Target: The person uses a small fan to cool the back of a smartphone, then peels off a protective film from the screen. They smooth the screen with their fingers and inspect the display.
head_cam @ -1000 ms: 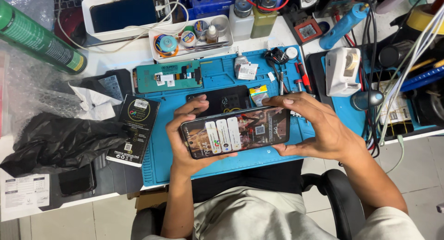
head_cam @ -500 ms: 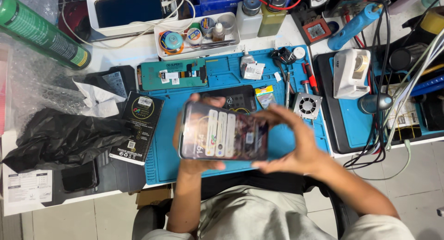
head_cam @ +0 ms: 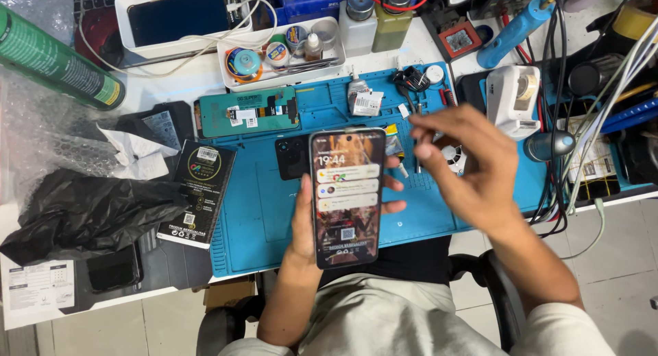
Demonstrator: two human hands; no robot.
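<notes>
My left hand [head_cam: 306, 219] holds a smartphone [head_cam: 346, 195] upright, its lit screen facing me with several notification cards on it. My fingers wrap round its right edge. My right hand [head_cam: 469, 167] hovers to the right of the phone, apart from it, fingers loosely spread and holding nothing. Both hands are above the blue work mat [head_cam: 264, 212]. Behind the phone's top left corner lies a dark phone back cover [head_cam: 291, 157] with camera holes.
A teal phone frame [head_cam: 247, 112] lies at the mat's top. A black box [head_cam: 200, 191] and black plastic bag [head_cam: 75, 215] sit left. A white tray of small jars [head_cam: 288, 51], a white device [head_cam: 513, 99], a blue tool [head_cam: 517, 27] and cables [head_cam: 582, 143] crowd the back and right.
The phone has turned from lying sideways in both hands to standing upright in my left hand alone. My right hand has let go and moved off to the right.
</notes>
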